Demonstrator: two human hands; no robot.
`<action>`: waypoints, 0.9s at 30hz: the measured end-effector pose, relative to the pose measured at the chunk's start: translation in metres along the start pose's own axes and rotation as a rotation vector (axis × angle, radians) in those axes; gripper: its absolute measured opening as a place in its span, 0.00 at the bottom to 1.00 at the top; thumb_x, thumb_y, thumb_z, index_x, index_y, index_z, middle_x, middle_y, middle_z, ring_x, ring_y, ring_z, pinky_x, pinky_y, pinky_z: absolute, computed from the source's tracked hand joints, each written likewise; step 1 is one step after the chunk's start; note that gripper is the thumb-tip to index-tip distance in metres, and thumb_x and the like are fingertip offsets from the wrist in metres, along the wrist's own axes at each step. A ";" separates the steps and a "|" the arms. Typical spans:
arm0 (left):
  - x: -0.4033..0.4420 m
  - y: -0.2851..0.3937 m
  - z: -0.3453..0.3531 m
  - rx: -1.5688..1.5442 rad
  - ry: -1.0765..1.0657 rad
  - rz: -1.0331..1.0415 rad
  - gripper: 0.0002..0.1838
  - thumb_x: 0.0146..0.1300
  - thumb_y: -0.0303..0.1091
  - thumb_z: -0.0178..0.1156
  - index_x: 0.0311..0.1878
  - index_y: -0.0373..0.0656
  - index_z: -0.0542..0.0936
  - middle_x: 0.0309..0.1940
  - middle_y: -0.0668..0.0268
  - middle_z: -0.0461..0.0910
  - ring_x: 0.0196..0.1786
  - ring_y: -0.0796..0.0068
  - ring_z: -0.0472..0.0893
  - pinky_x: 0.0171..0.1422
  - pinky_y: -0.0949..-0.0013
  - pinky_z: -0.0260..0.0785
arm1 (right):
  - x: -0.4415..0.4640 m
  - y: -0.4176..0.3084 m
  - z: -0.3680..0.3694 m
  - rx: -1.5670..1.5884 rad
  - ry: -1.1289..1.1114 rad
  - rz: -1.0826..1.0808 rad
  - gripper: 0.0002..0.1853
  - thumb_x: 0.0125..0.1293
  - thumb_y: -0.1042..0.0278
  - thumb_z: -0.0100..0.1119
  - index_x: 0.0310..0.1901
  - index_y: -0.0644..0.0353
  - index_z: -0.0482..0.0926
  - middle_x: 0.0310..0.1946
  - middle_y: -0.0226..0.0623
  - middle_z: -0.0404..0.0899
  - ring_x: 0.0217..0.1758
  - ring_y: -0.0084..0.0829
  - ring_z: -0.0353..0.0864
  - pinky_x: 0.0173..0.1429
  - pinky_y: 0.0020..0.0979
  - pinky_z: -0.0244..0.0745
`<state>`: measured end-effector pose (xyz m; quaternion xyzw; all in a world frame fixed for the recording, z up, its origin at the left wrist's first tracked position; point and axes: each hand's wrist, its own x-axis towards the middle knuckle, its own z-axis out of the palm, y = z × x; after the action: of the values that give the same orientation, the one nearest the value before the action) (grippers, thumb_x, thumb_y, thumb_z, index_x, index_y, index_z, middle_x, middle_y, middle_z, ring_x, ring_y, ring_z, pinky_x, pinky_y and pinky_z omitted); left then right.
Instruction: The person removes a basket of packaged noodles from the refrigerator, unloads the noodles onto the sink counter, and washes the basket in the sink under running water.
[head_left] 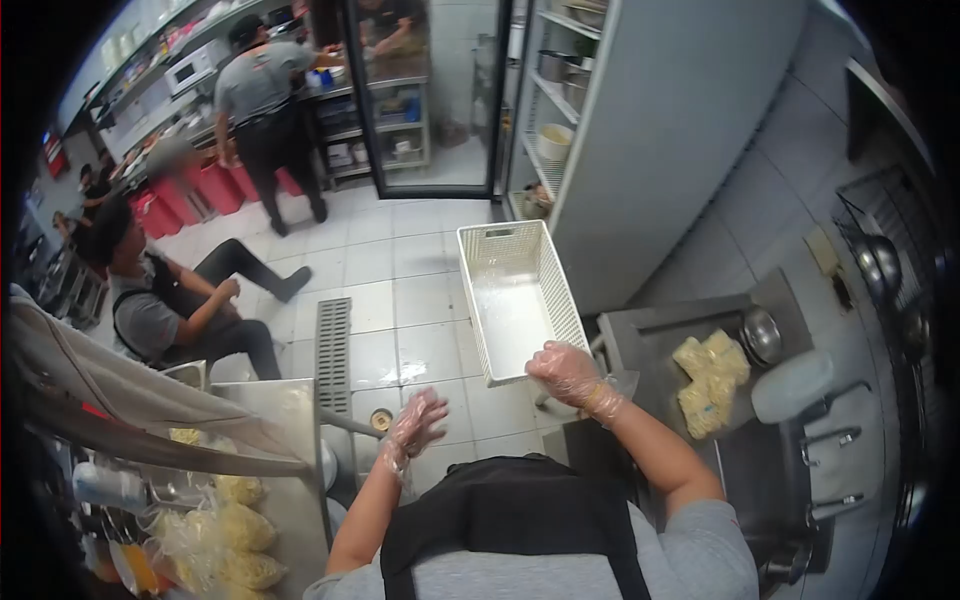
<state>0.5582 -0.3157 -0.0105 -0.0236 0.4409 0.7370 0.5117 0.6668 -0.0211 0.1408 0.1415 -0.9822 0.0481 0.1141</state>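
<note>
My right hand [562, 374], in a clear plastic glove, grips the near end of a white plastic basket [572, 290]. The basket hangs tilted over the tiled floor, and nothing shows inside it. My left hand [417, 424], gloved the same way, is held apart from the basket with its fingers spread and nothing in them. To the right, bags of pale yellow food [712, 375], perhaps noodles, lie on the steel sink counter [640, 335] beside a metal bowl [762, 335].
A fridge with an open glass door [430, 100] stands ahead. On the left, a seated person [165, 300] has a leg stretched across the floor; another person [262, 90] stands behind. More yellow bags [245, 525] lie on the left steel table [290, 400]. A floor drain [333, 355] runs between.
</note>
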 end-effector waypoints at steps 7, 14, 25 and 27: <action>0.012 0.078 0.003 0.042 0.255 0.197 0.36 0.60 0.55 0.55 0.68 0.58 0.51 0.61 0.61 0.61 0.61 0.62 0.63 0.59 0.51 0.60 | 0.096 0.021 0.088 0.117 -0.132 -0.208 0.00 0.49 0.70 0.54 0.24 0.52 0.73 0.22 0.31 0.74 0.35 0.35 0.75 0.40 0.35 0.73; -0.006 0.101 -0.052 -0.174 0.667 0.326 0.38 0.55 0.50 0.63 0.65 0.53 0.57 0.56 0.64 0.66 0.56 0.67 0.68 0.59 0.51 0.60 | 0.199 0.073 0.124 0.233 -0.241 -0.374 0.01 0.50 0.69 0.54 0.26 0.52 0.74 0.25 0.34 0.75 0.37 0.38 0.75 0.41 0.38 0.72; -0.089 0.130 0.026 0.236 1.463 0.906 0.31 0.60 0.33 0.58 0.63 0.36 0.56 0.57 0.53 0.64 0.61 0.61 0.66 0.64 0.62 0.61 | 0.410 0.002 0.096 0.370 -0.274 -1.087 0.03 0.48 0.69 0.58 0.24 0.54 0.73 0.22 0.34 0.73 0.33 0.38 0.74 0.38 0.38 0.70; -0.086 0.133 0.027 0.269 1.590 0.935 0.32 0.59 0.31 0.59 0.63 0.36 0.56 0.56 0.53 0.65 0.60 0.61 0.67 0.64 0.62 0.61 | 0.437 -0.024 0.088 0.426 -0.254 -1.207 0.03 0.48 0.69 0.58 0.25 0.54 0.73 0.23 0.33 0.73 0.34 0.37 0.74 0.37 0.38 0.70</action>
<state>0.5070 -0.3727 0.1311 -0.2820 0.7082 0.5783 -0.2908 0.2470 -0.1716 0.1604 0.6925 -0.7047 0.1520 -0.0263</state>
